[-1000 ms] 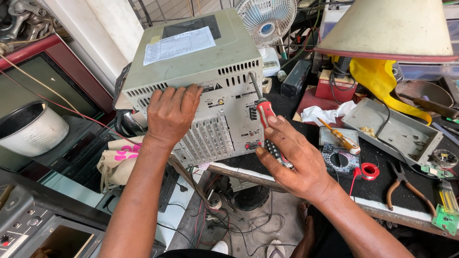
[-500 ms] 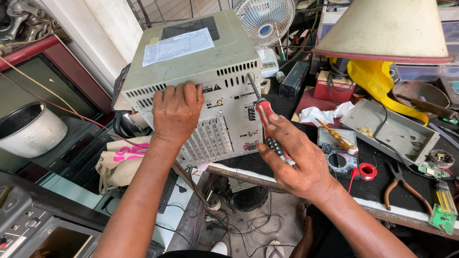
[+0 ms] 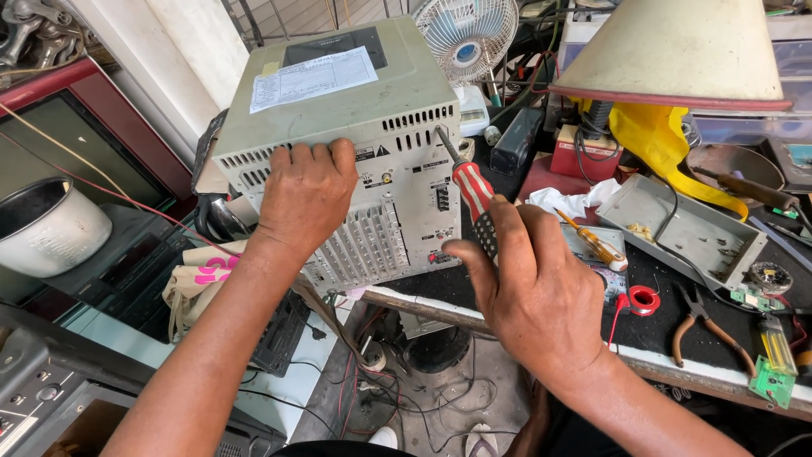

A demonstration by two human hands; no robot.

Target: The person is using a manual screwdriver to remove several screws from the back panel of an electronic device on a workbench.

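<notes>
The right hand (image 3: 529, 292) has lifted slightly since a second ago, and its screwdriver (image 3: 468, 188) tip now sits at the upper right corner of the unit (image 3: 338, 110), by the vent slots; the work looks to be on the rear-panel screws. This hand is closed around the red-and-black ribbed handle. The left hand (image 3: 306, 190) stays flat, fingers spread, bracing the unit's rear panel. The unit is a grey sheet-metal box with a finned heatsink, standing at the counter (image 3: 677, 334) edge.

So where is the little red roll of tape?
In the head view, the red tape roll lies on the black bench at the right, just right of the right hand and left of the orange-handled pliers.
</notes>
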